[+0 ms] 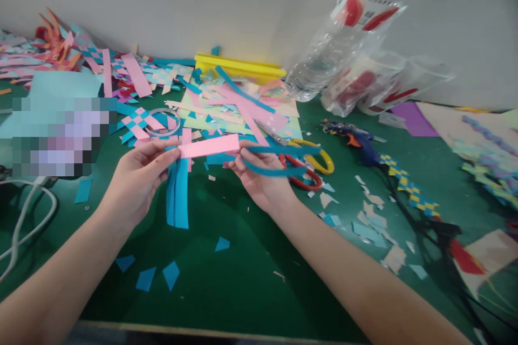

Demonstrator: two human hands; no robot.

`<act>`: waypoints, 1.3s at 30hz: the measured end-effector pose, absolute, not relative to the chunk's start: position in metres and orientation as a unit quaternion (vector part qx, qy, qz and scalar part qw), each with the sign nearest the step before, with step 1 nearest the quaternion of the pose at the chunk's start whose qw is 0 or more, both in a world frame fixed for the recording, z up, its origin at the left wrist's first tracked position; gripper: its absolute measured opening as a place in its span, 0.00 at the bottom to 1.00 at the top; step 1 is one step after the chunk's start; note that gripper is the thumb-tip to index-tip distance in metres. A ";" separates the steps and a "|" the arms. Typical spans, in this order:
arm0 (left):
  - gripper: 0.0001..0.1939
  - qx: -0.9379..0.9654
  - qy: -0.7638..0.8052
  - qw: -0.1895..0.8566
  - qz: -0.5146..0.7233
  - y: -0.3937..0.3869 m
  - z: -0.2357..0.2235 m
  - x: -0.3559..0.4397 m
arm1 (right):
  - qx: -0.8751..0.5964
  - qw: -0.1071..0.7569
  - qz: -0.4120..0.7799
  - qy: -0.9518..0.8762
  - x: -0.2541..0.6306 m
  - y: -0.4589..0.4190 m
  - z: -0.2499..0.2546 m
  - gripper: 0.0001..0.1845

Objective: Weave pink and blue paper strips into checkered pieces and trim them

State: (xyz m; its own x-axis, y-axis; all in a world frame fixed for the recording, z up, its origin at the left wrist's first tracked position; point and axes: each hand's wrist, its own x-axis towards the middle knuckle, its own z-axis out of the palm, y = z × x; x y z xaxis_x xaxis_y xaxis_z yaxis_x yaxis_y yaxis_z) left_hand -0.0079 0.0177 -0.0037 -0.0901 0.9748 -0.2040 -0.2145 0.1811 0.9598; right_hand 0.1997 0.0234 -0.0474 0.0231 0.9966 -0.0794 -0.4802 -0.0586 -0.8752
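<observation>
A pink paper strip stretches level between my two hands above the green table. My left hand pinches its left end together with folded blue paper strips, which hang down below the fingers. At the other end, my right hand has its fingers closed on the pink strip and on narrow blue paper strips that stick out to the right across the hand. How the strips join under the fingertips is hidden. Just behind my right hand lie scissors with red and yellow handles.
Paper scraps and woven pieces pile up at the back, beside a clear ring and folded yellow paper. A plastic bottle and cups stand back right. A white cable lies left; a black cord runs right.
</observation>
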 end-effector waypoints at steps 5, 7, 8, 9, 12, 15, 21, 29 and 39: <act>0.10 0.370 0.530 0.565 0.513 0.018 -0.002 -0.007 | -0.380 0.573 0.623 -0.372 0.199 0.020 -0.050 0.09; 0.11 0.370 0.534 0.562 0.512 0.018 -0.002 -0.007 | -0.366 0.575 0.626 -0.378 0.199 0.021 -0.051 0.06; 0.12 0.373 0.537 0.560 0.509 0.018 -0.002 -0.007 | -0.361 0.580 0.625 -0.379 0.199 0.021 -0.051 0.05; 0.11 0.380 0.539 0.556 0.507 0.018 -0.002 -0.007 | -0.359 0.583 0.621 -0.381 0.198 0.021 -0.051 0.05; 0.09 0.431 0.535 0.531 0.497 0.016 -0.004 -0.008 | -0.374 0.582 0.599 -0.404 0.197 0.022 -0.049 0.05; 0.09 0.502 0.535 0.488 0.472 0.014 -0.006 -0.009 | -0.394 0.579 0.577 -0.421 0.197 0.022 -0.047 0.10; 0.11 0.593 0.559 0.386 0.432 0.014 -0.004 -0.012 | -0.398 0.604 0.554 -0.413 0.196 0.021 -0.054 0.06; 0.09 0.596 0.566 0.348 0.451 0.015 -0.006 -0.014 | -0.449 0.611 0.491 -0.429 0.200 0.024 -0.065 0.10; 0.11 0.647 0.570 0.303 0.407 0.016 -0.010 -0.018 | -0.422 0.614 0.540 -0.392 0.200 0.021 -0.061 0.09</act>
